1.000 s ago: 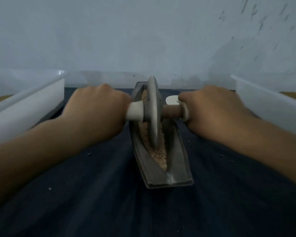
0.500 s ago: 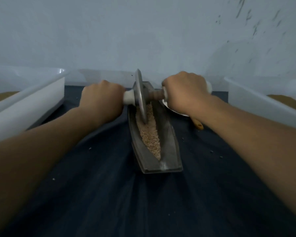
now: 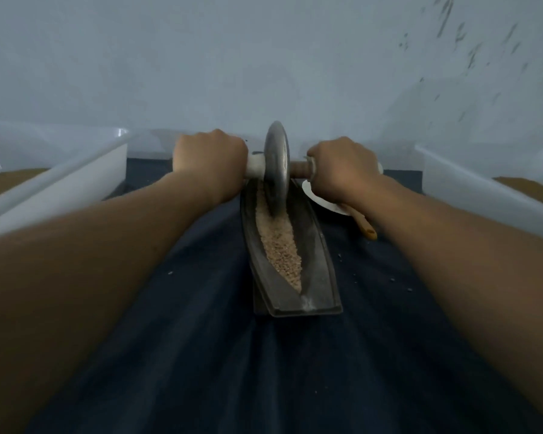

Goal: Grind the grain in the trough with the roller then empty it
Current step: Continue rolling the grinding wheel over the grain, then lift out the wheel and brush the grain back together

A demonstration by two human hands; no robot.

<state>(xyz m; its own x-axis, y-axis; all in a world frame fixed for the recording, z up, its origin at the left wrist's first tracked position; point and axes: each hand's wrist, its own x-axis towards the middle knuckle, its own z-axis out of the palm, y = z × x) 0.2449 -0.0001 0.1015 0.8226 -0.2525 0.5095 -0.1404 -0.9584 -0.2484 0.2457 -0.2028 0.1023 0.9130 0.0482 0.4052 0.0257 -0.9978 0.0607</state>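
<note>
Dark blue cloth [image 3: 295, 371], lightly creased, covers the work surface; stray specks of grain lie on it either side of centre. On the middle of the cloth stands the trough [image 3: 322, 270], a long boat-shaped channel of dull dark metal, its near end squared off and dusted pale. Coarse tan grain [image 3: 279, 245] fills its V-shaped groove, tapering to a point at the near end. The roller [image 3: 276, 164], a thin grey metal disc on a cross axle, stands upright with its rim in the grain at the far end of the trough. The left hand [image 3: 209, 164] is closed in a fist round the white axle stub; the right hand [image 3: 342, 170] is closed round the brown one. Under the right wrist a white dish [image 3: 318, 200] and a wooden handle [image 3: 366, 228] are partly hidden. White plastic tubs flank the cloth, the left tub [image 3: 76, 189] and the right tub [image 3: 470, 195], each holding tan material. Behind is a pale wall [image 3: 232, 57], flecked dark at the upper right.
</note>
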